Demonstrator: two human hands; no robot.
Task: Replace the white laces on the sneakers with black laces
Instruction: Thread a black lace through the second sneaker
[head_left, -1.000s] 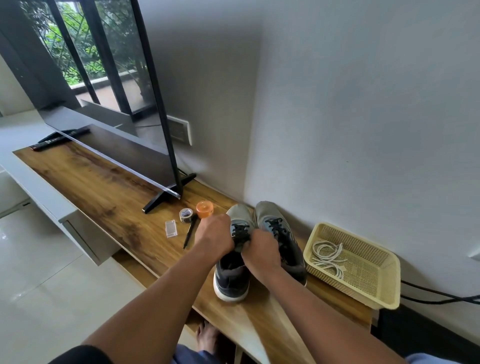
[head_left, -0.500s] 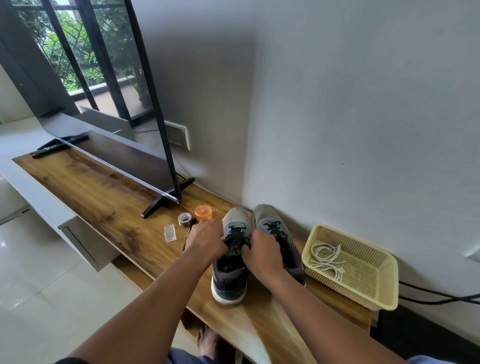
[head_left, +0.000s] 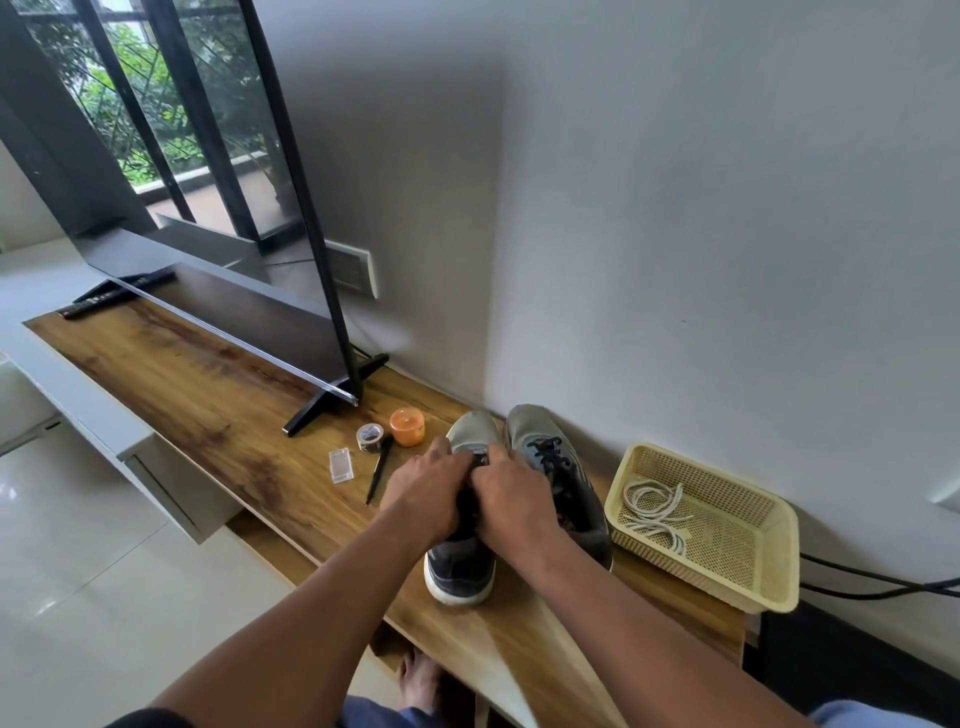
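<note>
On the bench (head_left: 218, 415), left of the sneakers, lie a clear plastic piece (head_left: 341, 466), a pen (head_left: 378, 469), a tape roll (head_left: 370, 437) and an orange tub (head_left: 407, 426). Both hands, left (head_left: 426, 493) and right (head_left: 511, 499), curl over the left sneaker (head_left: 460, 561), seemingly pinching its black lace (head_left: 480, 460), though the grip itself is hidden. The right sneaker (head_left: 558, 467) is laced black; white laces (head_left: 652, 506) lie in the basket (head_left: 737, 587) to the right; a lace is likely soft, light, limp, best held near its stiff tip.

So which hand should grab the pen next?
Probably the left hand: the pen lies just beside it on the table, while the right hand sits farther away, across the left sneaker.
</note>
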